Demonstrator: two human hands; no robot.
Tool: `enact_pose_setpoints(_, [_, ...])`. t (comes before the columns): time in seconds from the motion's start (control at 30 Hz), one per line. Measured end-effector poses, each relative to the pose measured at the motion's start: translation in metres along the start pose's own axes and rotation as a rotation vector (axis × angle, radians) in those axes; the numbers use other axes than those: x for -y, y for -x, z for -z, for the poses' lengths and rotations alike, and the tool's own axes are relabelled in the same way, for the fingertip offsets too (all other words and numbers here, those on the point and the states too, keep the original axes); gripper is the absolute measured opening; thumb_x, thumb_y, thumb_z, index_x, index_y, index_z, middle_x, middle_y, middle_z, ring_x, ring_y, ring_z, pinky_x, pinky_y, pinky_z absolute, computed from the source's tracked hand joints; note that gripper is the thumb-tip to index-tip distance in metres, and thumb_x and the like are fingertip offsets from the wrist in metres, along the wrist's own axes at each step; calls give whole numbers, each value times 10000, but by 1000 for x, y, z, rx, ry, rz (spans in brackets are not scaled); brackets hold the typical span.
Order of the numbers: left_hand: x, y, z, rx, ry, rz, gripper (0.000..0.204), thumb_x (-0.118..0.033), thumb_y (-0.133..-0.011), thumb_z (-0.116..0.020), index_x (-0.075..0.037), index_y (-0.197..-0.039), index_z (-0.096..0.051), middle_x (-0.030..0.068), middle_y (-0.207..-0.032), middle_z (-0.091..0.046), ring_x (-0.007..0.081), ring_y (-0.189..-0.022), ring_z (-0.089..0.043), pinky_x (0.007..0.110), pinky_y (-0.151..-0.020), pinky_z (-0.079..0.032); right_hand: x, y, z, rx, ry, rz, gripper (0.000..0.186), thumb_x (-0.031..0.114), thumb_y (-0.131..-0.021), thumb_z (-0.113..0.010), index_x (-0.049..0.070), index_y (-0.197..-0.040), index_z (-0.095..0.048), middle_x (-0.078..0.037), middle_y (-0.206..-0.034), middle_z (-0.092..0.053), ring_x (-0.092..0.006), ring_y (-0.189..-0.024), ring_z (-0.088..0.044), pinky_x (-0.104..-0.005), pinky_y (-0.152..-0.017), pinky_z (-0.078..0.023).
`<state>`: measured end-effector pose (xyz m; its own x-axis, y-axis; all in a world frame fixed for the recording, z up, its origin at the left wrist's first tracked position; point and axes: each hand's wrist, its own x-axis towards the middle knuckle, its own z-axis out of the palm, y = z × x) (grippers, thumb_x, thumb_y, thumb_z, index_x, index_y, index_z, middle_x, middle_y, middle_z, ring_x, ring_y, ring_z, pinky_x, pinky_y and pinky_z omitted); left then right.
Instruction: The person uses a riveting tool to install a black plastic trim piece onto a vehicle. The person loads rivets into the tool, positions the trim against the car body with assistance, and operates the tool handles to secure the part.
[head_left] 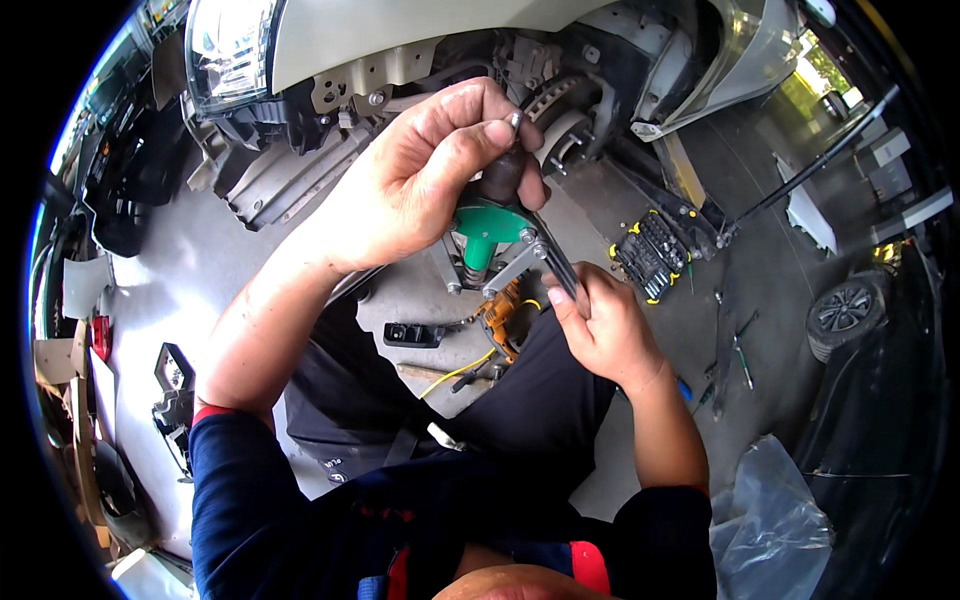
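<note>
Just under left grip (440, 165), green-plated tool (485, 224), right hand (605, 320) on bar (560, 262)

Dark rounded part (500, 180) — partly covered by left hand (430, 170); far side unseen. Black bar (561, 266): lower end concealed in right hand (608, 325). Brake disc (552, 97): partly behind left-hand fingers. Headlight (235, 50), pale body panel (400, 30): cut by upper edge. Tool case (655, 255) — small pieces indistinguishable.
</note>
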<state>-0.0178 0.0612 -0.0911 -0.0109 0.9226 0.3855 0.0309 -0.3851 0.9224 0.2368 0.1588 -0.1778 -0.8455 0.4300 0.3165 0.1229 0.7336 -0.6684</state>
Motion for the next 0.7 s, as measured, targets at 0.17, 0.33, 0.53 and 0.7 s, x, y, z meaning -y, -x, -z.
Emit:
enact_pose_setpoints(0.17, [-17, 17, -5, 16, -442, -202, 373, -279, -1075, -483, 18, -1299, -493, 142, -1074, -657, 205, -1045, -637, 342, -960, -485, 3, -7, 0, -78, 164, 140, 198, 58, -903, -635, 2, -1094, -639, -164, -991, -667, -397, -935, -664, -468, -812, -555])
enact_pose_setpoints(0.33, [-14, 41, -4, -90, -712, -169, 587, -163, -853, -741, 14, -1338, -462, 157, -1082, -691, 250, -1004, -682, 373, -927, -528, 15, -11, 4, -38, 248, 153, 211, 99, -897, -669, 14, -1090, -652, -142, -965, -662, -377, -915, -662, -457, -790, -560])
enact_pose_setpoints(0.53, [14, 77, -6, -237, -564, -10, 472, -201, -820, -796, 10, -1172, -563, 169, -848, -688, 398, -771, -719, 417, -706, -575, 16, -3, -7, 194, 180, 111, 329, 285, -898, -759, 13, -1064, -680, -128, -961, -671, -345, -856, -684, -431, -722, -571])
enact_pose_setpoints(0.7, [21, 85, -4, -142, -432, 221, 582, -99, -858, -763, 24, -1333, -450, 154, -1068, -756, 189, -966, -736, 337, -879, -589, 21, -20, 9, 200, -186, 18, 353, 321, -918, -811, 25, -1064, -685, 18, -719, -530, -66, -619, -485, -252, -557, -407])
